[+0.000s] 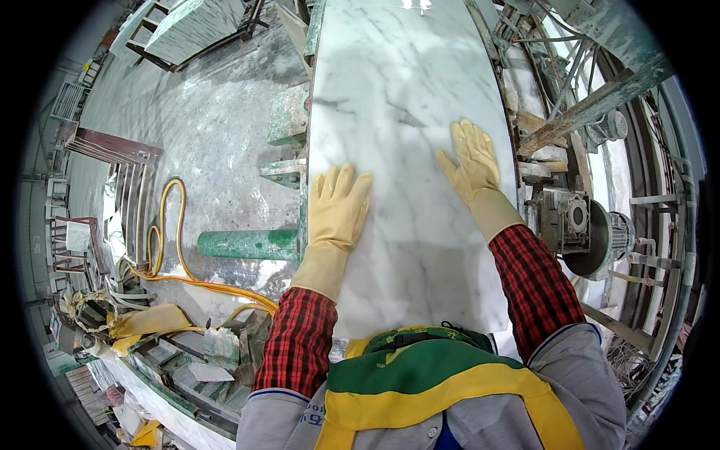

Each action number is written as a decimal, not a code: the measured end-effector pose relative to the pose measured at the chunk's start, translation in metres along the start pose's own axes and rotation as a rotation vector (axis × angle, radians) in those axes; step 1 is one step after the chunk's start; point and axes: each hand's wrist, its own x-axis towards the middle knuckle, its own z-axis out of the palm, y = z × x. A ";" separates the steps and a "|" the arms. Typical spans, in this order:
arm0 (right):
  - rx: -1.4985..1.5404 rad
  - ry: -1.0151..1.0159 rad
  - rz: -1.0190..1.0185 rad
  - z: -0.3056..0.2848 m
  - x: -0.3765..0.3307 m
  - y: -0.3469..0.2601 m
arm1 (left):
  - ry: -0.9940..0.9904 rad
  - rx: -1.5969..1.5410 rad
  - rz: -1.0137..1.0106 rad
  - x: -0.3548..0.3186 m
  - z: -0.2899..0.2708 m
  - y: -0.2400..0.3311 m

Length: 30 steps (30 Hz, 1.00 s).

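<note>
A polished white marble slab (409,217) with grey veins runs away from my body, between metal side rails. My left hand (339,206), in a cream rubber glove, lies flat near the slab's left edge with its fingers stretched out. Farther up on the right side, my right hand (472,161), gloved alike, rests on the slab with its fingers extended and the thumb apart. Neither hand holds anything. Red-and-black checked sleeve covers reach from the gloves up both forearms. The slab's near end meets my green and yellow apron (427,375).
Left of the slab, a green roller-like cylinder (247,244) juts out. A yellow hose (180,217) coils on the wet floor near a slatted rack (135,202). Stone offcuts (210,367) fill the lower left. A motor (574,221) and a slanting beam (600,105) stand close on the right.
</note>
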 end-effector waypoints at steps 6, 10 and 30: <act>-0.017 -0.042 0.025 -0.005 0.006 -0.004 | 0.000 0.018 -0.006 0.002 0.003 -0.002; -0.024 -0.029 0.023 -0.001 0.008 -0.001 | 0.006 0.023 -0.006 0.005 0.005 -0.003; -0.024 0.067 -0.021 0.004 0.021 0.003 | 0.006 0.013 -0.004 0.019 0.005 -0.008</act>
